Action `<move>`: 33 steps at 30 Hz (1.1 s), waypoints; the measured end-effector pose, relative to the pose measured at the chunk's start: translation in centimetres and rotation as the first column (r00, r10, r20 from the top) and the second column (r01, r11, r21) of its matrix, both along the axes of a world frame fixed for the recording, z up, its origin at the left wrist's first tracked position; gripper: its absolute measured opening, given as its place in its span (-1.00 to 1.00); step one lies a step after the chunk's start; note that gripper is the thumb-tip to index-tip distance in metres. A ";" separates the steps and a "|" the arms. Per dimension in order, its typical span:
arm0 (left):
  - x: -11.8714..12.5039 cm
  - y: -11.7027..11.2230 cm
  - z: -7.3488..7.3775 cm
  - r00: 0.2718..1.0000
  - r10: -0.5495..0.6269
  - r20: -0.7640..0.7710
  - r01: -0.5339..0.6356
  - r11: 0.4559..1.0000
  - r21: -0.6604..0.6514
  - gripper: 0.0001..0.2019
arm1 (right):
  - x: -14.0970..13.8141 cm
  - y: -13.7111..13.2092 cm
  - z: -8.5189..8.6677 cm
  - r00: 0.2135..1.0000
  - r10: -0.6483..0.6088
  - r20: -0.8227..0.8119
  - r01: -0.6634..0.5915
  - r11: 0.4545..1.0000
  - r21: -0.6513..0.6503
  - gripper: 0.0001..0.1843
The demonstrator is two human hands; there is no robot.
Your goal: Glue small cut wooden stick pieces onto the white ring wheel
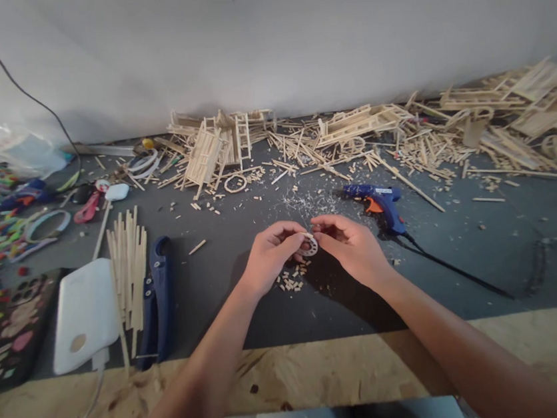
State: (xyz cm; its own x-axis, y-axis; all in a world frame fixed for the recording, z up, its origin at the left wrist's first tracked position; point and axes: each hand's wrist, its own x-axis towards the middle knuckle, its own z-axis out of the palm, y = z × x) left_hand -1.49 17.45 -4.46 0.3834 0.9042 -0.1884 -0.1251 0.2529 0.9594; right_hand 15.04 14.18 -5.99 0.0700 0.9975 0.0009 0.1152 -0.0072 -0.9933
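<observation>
My left hand [281, 252] pinches a small pale wheel [312, 245] between thumb and fingers; the wheel is a ring with short pieces set inside its rim. Close against its right edge is my right hand [347, 245], its thumb and fingertips drawn together. Whatever they hold is too small to make out. Below the wheel, a little heap of short cut stick pieces [291, 280] lies on the dark mat [214, 310]. A blue glue gun [383, 205] with an orange trigger rests beyond my right hand, its nozzle pointing left.
To the left lie blue-handled cutters [160, 296], a bundle of thin sticks [129, 266], a white power bank [87, 315] and a phone [17, 326]. Stick-built models [211, 146] and scattered sticks [301, 146] line the wall. The glue gun's black cord [459, 272] trails right.
</observation>
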 end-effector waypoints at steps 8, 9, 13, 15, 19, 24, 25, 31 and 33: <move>-0.3 0.2 -0.2 0.998 -0.021 0.054 0.021 1.000 -0.003 -0.86 | -0.2 -0.1 0.4 0.988 -0.084 0.130 0.081 0.996 0.030 -0.80; -0.3 0.2 -0.3 0.998 -0.022 0.061 0.022 1.000 -0.003 -0.87 | -0.2 -0.1 0.4 0.987 -0.086 0.137 0.082 0.996 0.032 -0.80; -0.5 0.3 -0.4 0.995 -0.022 0.092 0.021 1.000 0.011 -0.89 | -0.2 -0.1 0.6 0.982 -0.091 0.164 0.086 0.996 0.038 -0.83; -0.6 0.3 -0.3 0.993 -0.030 0.118 0.028 0.999 0.017 -0.90 | -0.2 -0.1 0.6 0.981 -0.090 0.171 0.084 0.996 0.041 -0.83; -0.7 0.4 -0.2 0.984 -0.064 0.169 0.062 0.998 0.018 -0.91 | -0.2 -0.1 0.5 0.984 -0.070 0.164 0.061 0.996 0.057 -0.83; -0.8 0.3 -0.2 0.974 -0.094 0.208 0.098 0.995 -0.010 -0.90 | -0.1 -0.1 0.2 0.984 -0.021 0.179 0.006 0.996 0.086 -0.83; -0.8 0.3 -0.2 0.970 -0.104 0.219 0.111 0.994 -0.020 -0.89 | 0.0 -0.1 0.1 0.983 -0.013 0.182 -0.004 0.996 0.090 -0.83; -0.8 0.3 -0.1 0.961 -0.118 0.250 0.135 0.989 -0.055 -0.87 | 0.1 -0.2 -0.1 0.983 0.019 0.181 -0.035 0.996 0.087 -0.80; -0.8 0.4 -0.1 0.963 -0.113 0.245 0.130 0.990 -0.056 -0.88 | 0.0 -0.2 -0.1 0.983 0.020 0.182 -0.034 0.997 0.076 -0.81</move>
State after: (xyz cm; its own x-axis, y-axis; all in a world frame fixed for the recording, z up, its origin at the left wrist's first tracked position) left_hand -2.27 17.82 -4.56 0.5315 0.8356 -0.1389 -0.3145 0.3469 0.8836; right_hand 15.08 13.96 -6.05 0.0349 0.9954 0.0893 0.2923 0.0753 -0.9534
